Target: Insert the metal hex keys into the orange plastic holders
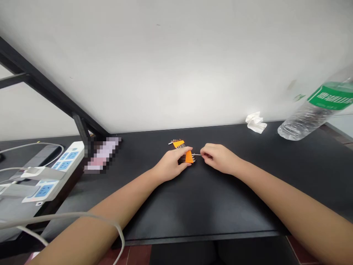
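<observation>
An orange holder (pixel 189 156) with several thin metal pieces in it lies on the black table, near the middle. My left hand (pixel 172 163) grips it from the left, thumb and fingers around its near part. Small metal ends stick out at its far left and on its right side. My right hand (pixel 217 157) is closed just right of the holder, its fingertips pinching a thin metal rod (pixel 198 154) whose other end reaches the holder's right edge. The exact kind of metal pieces is too small to tell.
Crumpled white tissue (pixel 256 122) and a large clear bottle (pixel 306 114) with a green label stand at the back right. Left are a power strip (pixel 62 165) with plugs, a blurred-out flat item (pixel 103 154) and a black frame (pixel 52 88). A pale cable (pixel 91 214) crosses above my left forearm.
</observation>
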Demonstrator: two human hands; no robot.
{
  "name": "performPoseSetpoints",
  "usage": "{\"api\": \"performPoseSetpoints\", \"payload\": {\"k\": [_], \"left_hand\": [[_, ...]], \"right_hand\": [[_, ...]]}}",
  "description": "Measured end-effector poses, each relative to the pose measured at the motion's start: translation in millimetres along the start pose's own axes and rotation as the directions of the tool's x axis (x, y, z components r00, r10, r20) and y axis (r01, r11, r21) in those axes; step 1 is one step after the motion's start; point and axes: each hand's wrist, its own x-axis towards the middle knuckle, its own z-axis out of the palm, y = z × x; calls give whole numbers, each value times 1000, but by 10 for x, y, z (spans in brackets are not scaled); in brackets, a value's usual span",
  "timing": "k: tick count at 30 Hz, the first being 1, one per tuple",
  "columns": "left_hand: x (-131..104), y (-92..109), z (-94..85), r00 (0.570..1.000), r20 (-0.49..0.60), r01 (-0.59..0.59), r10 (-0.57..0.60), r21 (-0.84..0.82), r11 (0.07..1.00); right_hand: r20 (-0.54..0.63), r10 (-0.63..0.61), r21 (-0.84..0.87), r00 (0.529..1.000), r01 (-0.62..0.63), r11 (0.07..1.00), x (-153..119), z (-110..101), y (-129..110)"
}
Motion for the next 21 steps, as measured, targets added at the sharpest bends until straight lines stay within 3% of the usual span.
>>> {"api": "performPoseSetpoints", "payload": {"k": [4, 8, 21], "left_hand": [[-5, 3, -1, 1000, 1, -15, 15, 16, 1000], [-13, 12, -9, 1000, -2, -11, 11, 18, 1000], [-19, 8, -11, 1000, -4, -30, 31, 48, 998]], "right_hand": [[-49, -69, 16, 996, 70, 997, -16, 9, 22], [-78, -59, 7, 995, 60, 998, -30, 1, 10], [-75, -95, 8, 993, 96, 995, -49, -10, 28]]}}
